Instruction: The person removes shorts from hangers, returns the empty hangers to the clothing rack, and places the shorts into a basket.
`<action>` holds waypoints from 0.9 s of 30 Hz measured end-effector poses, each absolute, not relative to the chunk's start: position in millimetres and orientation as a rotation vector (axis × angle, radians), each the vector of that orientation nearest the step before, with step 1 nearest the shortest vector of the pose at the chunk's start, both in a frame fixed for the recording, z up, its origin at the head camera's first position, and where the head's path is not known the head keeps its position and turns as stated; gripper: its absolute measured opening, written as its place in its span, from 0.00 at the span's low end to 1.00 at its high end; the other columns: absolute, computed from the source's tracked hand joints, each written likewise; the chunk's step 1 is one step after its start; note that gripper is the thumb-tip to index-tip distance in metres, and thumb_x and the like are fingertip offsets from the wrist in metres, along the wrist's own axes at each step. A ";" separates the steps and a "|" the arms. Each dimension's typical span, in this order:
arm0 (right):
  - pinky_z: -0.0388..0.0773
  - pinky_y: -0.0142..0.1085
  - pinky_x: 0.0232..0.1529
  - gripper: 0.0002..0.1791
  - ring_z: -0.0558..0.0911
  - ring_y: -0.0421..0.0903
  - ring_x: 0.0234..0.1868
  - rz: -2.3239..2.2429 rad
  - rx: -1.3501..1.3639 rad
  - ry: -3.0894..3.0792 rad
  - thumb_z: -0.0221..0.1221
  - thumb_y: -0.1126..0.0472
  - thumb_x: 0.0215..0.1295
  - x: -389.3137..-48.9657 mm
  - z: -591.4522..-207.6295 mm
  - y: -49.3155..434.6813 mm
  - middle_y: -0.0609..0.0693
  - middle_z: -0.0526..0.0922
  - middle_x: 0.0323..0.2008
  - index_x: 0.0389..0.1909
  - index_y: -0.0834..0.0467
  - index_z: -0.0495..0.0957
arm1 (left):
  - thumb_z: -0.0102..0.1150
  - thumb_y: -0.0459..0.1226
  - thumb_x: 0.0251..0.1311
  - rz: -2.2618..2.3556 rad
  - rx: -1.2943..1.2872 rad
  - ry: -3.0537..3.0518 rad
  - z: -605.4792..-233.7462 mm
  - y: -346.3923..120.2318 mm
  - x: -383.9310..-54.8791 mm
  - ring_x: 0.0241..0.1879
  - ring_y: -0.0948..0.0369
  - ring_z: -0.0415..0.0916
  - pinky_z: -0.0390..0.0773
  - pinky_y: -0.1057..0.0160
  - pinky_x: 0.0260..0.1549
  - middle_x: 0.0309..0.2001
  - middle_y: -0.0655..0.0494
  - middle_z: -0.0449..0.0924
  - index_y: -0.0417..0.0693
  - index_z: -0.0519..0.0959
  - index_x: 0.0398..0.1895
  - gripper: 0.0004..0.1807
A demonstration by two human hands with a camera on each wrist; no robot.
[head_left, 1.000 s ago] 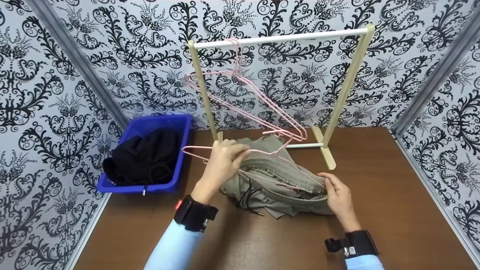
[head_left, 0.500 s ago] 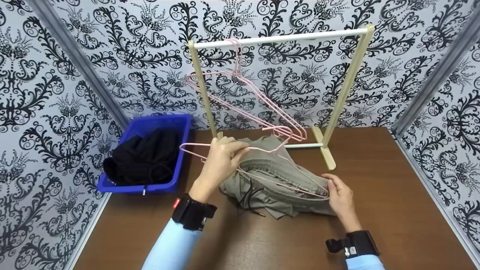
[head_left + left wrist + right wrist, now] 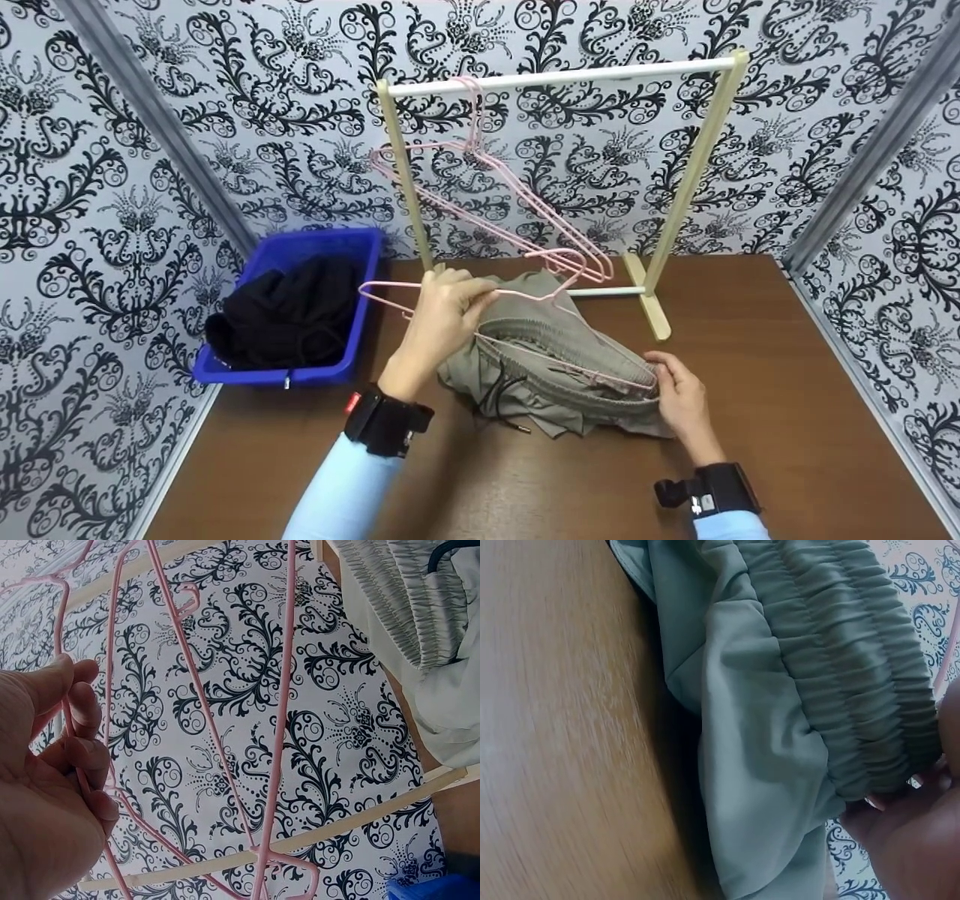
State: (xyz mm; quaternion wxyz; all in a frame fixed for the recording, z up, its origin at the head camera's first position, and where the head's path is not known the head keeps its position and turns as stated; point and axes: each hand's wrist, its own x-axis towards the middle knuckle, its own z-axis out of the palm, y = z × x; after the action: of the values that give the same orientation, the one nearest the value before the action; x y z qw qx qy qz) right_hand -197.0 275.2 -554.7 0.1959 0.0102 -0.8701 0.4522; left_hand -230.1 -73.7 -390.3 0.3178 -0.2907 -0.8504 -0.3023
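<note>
A pink wire hanger (image 3: 525, 297) is held tilted above the table, my left hand (image 3: 442, 315) gripping its upper arm. In the left wrist view the fingers of that hand (image 3: 64, 757) curl round the pink wire. Grey-green pants (image 3: 469, 375) with a gathered elastic waistband (image 3: 855, 675) and a dark drawstring lie bunched below. The hanger's right end sits inside the waistband opening. There my right hand (image 3: 682, 397) pinches the waistband's right edge; its fingertips are partly hidden behind the cloth. In the right wrist view, part of this hand (image 3: 915, 847) shows beside the waistband.
Behind stands a rack with a white top rail (image 3: 600, 74) and pale wooden posts. Pink hangers (image 3: 517, 180) hang from its left part. A blue basket (image 3: 360, 300) holding black clothing (image 3: 292, 315) stands at the left on the brown table (image 3: 787, 420).
The hanger has risen slightly at its hook and left end. Its right end has come against the waistband's right edge. My right hand has shifted slightly right and down with the waistband.
</note>
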 end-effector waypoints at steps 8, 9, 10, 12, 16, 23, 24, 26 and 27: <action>0.70 0.18 0.46 0.13 0.81 0.28 0.45 1.430 0.157 -2.278 0.50 0.70 0.78 -197.4 -546.0 274.4 0.63 0.88 0.44 0.53 0.68 0.82 | 0.71 0.36 0.61 -0.807 -0.752 -2.222 -388.6 -75.2 -230.2 0.32 0.53 0.78 0.66 0.48 0.40 0.30 0.55 0.86 0.45 0.91 0.38 0.06; 0.70 0.17 0.47 0.13 0.81 0.27 0.45 1.459 0.175 -2.260 0.50 0.70 0.78 -197.2 -543.7 273.9 0.63 0.88 0.43 0.53 0.68 0.82 | 0.70 0.36 0.61 -0.811 -0.751 -2.219 -387.6 -75.4 -230.2 0.32 0.53 0.78 0.65 0.49 0.40 0.30 0.55 0.85 0.46 0.91 0.38 0.06; 0.70 0.17 0.47 0.13 0.81 0.27 0.45 1.481 0.191 -2.246 0.50 0.70 0.78 -197.3 -541.6 273.4 0.62 0.88 0.43 0.53 0.69 0.81 | 0.70 0.36 0.61 -0.815 -0.750 -2.217 -386.5 -75.5 -230.1 0.32 0.53 0.77 0.65 0.49 0.40 0.29 0.55 0.85 0.46 0.91 0.38 0.06; 0.71 0.17 0.47 0.13 0.82 0.29 0.46 1.504 0.206 -2.244 0.52 0.69 0.78 -197.1 -537.4 272.6 0.61 0.88 0.43 0.55 0.67 0.81 | 0.71 0.36 0.61 -0.817 -0.745 -2.215 -383.8 -75.7 -229.8 0.31 0.54 0.77 0.65 0.50 0.40 0.29 0.56 0.84 0.47 0.91 0.38 0.05; 0.72 0.18 0.45 0.14 0.82 0.31 0.45 1.491 0.252 -2.263 0.55 0.70 0.75 -196.5 -530.9 272.5 0.60 0.88 0.45 0.56 0.65 0.81 | 0.70 0.37 0.62 -0.814 -0.745 -2.210 -378.7 -75.5 -230.8 0.32 0.54 0.77 0.64 0.50 0.42 0.29 0.56 0.85 0.46 0.90 0.38 0.05; 0.75 0.18 0.45 0.14 0.83 0.30 0.46 1.479 0.372 -2.247 0.57 0.74 0.72 -194.5 -523.1 273.3 0.60 0.89 0.44 0.55 0.66 0.82 | 0.70 0.37 0.62 -0.839 -0.756 -2.164 -367.9 -72.4 -232.7 0.31 0.55 0.77 0.64 0.51 0.42 0.29 0.55 0.84 0.45 0.90 0.39 0.06; 0.75 0.18 0.45 0.14 0.83 0.30 0.45 1.487 0.396 -2.235 0.57 0.75 0.72 -194.0 -522.0 273.4 0.59 0.89 0.43 0.55 0.66 0.82 | 0.70 0.36 0.62 -0.846 -0.757 -2.159 -366.9 -71.7 -233.0 0.31 0.55 0.77 0.64 0.51 0.42 0.29 0.55 0.84 0.45 0.90 0.39 0.06; 0.78 0.20 0.45 0.14 0.84 0.31 0.44 1.522 0.454 -2.198 0.55 0.76 0.72 -193.3 -519.9 273.6 0.58 0.88 0.41 0.54 0.69 0.81 | 0.69 0.37 0.63 -0.852 -0.761 -2.154 -365.0 -70.0 -233.6 0.32 0.55 0.76 0.64 0.50 0.43 0.30 0.55 0.84 0.45 0.90 0.39 0.06; 0.79 0.21 0.45 0.13 0.85 0.32 0.44 1.545 0.487 -2.173 0.54 0.77 0.72 -193.5 -519.6 274.1 0.57 0.88 0.41 0.53 0.71 0.81 | 0.69 0.37 0.63 -0.854 -0.765 -2.152 -364.2 -69.1 -233.9 0.32 0.55 0.76 0.64 0.50 0.43 0.30 0.55 0.84 0.45 0.90 0.40 0.06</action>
State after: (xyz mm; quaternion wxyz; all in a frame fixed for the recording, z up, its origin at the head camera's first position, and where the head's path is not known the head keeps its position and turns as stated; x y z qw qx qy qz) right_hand -193.5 274.1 -519.6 0.2140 0.1756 -0.7831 0.5569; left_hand -233.9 -69.1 -364.2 0.3446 -0.2947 -0.8284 -0.3289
